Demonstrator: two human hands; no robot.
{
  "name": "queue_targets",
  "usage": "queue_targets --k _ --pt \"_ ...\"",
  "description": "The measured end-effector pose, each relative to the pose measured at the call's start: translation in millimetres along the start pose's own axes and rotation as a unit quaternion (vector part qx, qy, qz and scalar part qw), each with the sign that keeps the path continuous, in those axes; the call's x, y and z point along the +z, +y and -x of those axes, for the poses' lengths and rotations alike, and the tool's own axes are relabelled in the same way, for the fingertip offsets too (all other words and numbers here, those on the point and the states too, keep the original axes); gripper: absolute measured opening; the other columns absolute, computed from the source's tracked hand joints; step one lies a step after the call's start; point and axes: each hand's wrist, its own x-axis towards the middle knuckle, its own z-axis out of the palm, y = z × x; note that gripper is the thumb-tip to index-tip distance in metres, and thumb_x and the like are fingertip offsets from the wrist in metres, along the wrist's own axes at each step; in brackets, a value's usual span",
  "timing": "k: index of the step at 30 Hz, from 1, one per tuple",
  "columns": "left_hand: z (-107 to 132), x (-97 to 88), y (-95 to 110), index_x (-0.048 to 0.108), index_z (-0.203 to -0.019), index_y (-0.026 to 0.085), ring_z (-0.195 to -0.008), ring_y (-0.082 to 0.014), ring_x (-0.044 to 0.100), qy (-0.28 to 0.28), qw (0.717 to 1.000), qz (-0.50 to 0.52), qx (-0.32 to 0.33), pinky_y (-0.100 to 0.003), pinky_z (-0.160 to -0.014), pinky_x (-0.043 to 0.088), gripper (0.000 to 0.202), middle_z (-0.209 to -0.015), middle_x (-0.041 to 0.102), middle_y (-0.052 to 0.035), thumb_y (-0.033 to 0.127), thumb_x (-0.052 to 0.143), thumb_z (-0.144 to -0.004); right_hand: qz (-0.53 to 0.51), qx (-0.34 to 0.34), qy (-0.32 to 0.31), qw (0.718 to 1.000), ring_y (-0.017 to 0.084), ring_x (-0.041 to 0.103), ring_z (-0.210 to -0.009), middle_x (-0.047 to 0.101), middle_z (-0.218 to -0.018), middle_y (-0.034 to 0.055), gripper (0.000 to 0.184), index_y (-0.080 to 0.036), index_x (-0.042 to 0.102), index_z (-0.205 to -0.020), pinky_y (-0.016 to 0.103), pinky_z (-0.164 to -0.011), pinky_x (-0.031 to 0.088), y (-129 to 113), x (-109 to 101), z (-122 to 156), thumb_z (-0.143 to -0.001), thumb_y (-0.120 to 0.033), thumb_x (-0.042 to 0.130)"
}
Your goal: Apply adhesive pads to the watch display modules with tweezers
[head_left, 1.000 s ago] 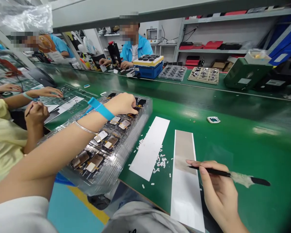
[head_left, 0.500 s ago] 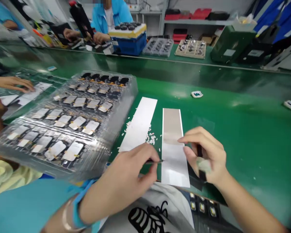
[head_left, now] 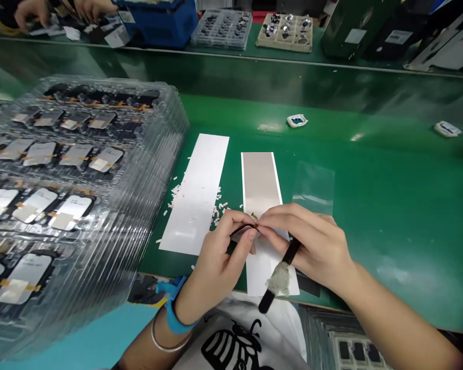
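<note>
My left hand (head_left: 219, 254) pinches a small dark flat part (head_left: 242, 232) with an orange tab, held just above the near end of a grey-and-white strip (head_left: 259, 177) on the green bench. My right hand (head_left: 312, 246) meets it fingertip to fingertip at that part and also grips black tweezers (head_left: 280, 275) wrapped in whitish tape, their end pointing down toward me. A second white strip (head_left: 198, 190) lies to the left, with small white scraps scattered around it. A blue strap and a metal bangle sit on my left wrist.
A tall stack of clear plastic trays (head_left: 61, 169) holding several small screen parts fills the left. Two small white pieces (head_left: 297, 121) (head_left: 447, 128) lie farther out on the green belt. Across it stand a blue bin, part trays and another person's hands (head_left: 57, 10).
The view tipped further down. My left hand came in from the tray stack, and both hands have closed together on the small part over the grey strip; the tweezers now point toward me.
</note>
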Motion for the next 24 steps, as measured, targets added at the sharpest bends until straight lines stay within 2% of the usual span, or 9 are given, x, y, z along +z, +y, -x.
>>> queue_targets --k 8,14,18,20,24 --pt "1.8 -1.1 -0.9 0.058 -0.107 0.026 -0.074 -0.0096 0.062 0.042 0.998 -0.055 0.004 -0.018 -0.068 0.049 0.008 -0.084 0.062 0.0029 0.024 0.051 -0.103 0.023 -0.004 0.015 1.0 0.013 0.07 -0.085 0.072 -0.097 0.0057 0.017 -0.013 0.064 -0.109 0.024 -0.071 0.057 -4.2 7.8 6.1 -0.093 -0.006 0.063" --pt "2.8 -2.3 2.3 0.058 -0.105 0.024 -0.07 -0.0093 0.062 0.046 0.992 -0.118 0.023 -0.018 -0.066 0.048 0.008 -0.079 0.063 0.0031 0.02 0.052 -0.101 0.062 -0.009 0.005 0.998 0.014 0.069 -0.081 0.072 -0.1 0.0062 0.019 -0.011 0.063 -0.11 0.027 -0.065 0.054 -7.9 12.7 10.2 -0.093 -0.004 0.061" --pt "3.1 -2.4 3.2 0.058 -0.102 0.023 -0.067 -0.0091 0.06 0.04 0.987 -0.154 0.032 -0.018 -0.064 0.046 0.008 -0.074 0.061 0.0038 0.019 0.051 -0.101 0.085 -0.008 0.0 0.996 0.013 0.066 -0.074 0.07 -0.094 0.0055 0.016 -0.011 0.063 -0.104 0.026 -0.061 0.05 -8.7 16.2 11.3 -0.092 -0.002 0.057" --pt "3.6 -2.0 2.8 0.057 -0.101 0.023 -0.064 -0.0088 0.058 0.035 0.986 -0.162 0.03 -0.018 -0.062 0.044 0.007 -0.073 0.06 0.004 0.02 0.052 -0.101 0.057 0.023 0.002 0.998 0.012 0.063 -0.071 0.068 -0.088 0.0034 0.013 -0.013 0.063 -0.098 0.024 -0.059 0.048 -8.3 15.4 8.5 -0.092 -0.003 0.057" --pt "5.5 -1.2 2.6 0.056 -0.101 0.023 -0.058 -0.008 0.054 0.002 0.987 -0.153 0.05 -0.018 -0.054 0.039 0.006 -0.073 0.061 0.004 0.019 0.051 -0.1 -0.074 0.172 0.017 0.982 0.006 0.049 -0.053 0.062 -0.074 -0.0031 0.009 -0.018 0.064 -0.086 0.021 -0.049 0.039 -3.7 8.1 -7.3 -0.092 -0.013 0.059"
